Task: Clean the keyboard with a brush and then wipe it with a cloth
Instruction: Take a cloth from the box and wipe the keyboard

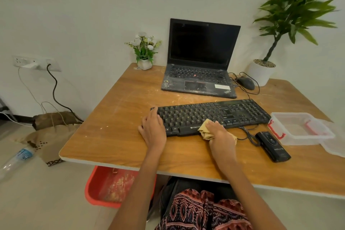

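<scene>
A black keyboard [211,114] lies across the wooden table [115,136], in front of a laptop. My left hand [152,129] rests flat on the keyboard's left end, fingers spread over its edge. My right hand [220,134] is closed on a crumpled yellow cloth [204,129], pressed against the keyboard's front edge near the space bar. No brush is in view.
A dusty open laptop [201,61] stands behind the keyboard, a mouse [245,82] to its right. A black device [272,145] and a clear plastic box [300,127] lie at the right. A small flower pot [144,63] and a large potted plant [261,72] stand at the back. A red tub [104,186] sits under the table.
</scene>
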